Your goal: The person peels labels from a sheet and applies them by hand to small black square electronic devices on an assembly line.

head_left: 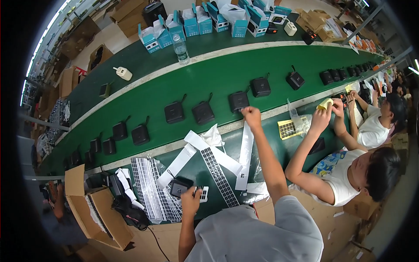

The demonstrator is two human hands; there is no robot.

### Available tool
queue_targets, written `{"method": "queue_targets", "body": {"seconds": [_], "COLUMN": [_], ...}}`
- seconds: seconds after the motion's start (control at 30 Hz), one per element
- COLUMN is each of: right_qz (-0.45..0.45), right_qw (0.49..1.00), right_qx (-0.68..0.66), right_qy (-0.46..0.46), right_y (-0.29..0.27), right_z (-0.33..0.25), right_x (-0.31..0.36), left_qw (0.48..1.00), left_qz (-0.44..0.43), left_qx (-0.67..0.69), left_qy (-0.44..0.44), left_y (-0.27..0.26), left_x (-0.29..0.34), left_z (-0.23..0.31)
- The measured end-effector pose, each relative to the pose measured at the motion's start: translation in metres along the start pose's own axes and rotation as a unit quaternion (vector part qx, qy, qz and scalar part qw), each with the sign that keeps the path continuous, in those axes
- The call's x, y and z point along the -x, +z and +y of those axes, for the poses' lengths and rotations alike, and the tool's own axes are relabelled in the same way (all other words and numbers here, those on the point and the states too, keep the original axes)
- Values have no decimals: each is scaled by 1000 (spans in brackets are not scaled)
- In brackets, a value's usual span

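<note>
right hand (252, 117) — outstretched (at black case (238, 100)) | left hand (190, 201) — low

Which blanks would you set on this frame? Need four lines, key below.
1. The conveyor belt is ____ in colour.
2. The person's right grip is at a ____ device on the belt.
3. From the left grip, the open cardboard carton is toward the picture's ____ edge.
4. The nearest co-worker has a ____ sheet between raised hands.

Missing words: green; black; left; yellow
</note>
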State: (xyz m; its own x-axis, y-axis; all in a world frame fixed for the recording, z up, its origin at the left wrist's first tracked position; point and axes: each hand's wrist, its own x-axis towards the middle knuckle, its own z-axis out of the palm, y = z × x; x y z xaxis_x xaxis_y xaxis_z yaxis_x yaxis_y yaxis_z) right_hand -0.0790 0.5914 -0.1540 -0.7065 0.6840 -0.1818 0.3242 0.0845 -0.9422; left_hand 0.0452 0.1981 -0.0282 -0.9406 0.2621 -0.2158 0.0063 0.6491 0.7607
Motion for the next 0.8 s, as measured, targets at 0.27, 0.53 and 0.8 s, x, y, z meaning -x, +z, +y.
{"method": "queue_targets", "body": {"seconds": [0.27, 0.53, 0.8], "right_qz": [-62, -70, 11], "right_qw": [991, 977, 929], "right_qx": [121, 200, 371], "right_qy": [17, -24, -14], "right_y": [-8, -14, -16], "right_z": [-27, -30, -36], "right_x": [-67, -72, -69], "left_qw": [988, 987, 986], "left_qz": [-123, -133, -144], "left_qx": [22, 2, 0], "left_qy": [-91, -94, -87], "left_y": [14, 12, 18], "left_x": [25, 6, 5], "left_z": [-21, -5, -8]}}
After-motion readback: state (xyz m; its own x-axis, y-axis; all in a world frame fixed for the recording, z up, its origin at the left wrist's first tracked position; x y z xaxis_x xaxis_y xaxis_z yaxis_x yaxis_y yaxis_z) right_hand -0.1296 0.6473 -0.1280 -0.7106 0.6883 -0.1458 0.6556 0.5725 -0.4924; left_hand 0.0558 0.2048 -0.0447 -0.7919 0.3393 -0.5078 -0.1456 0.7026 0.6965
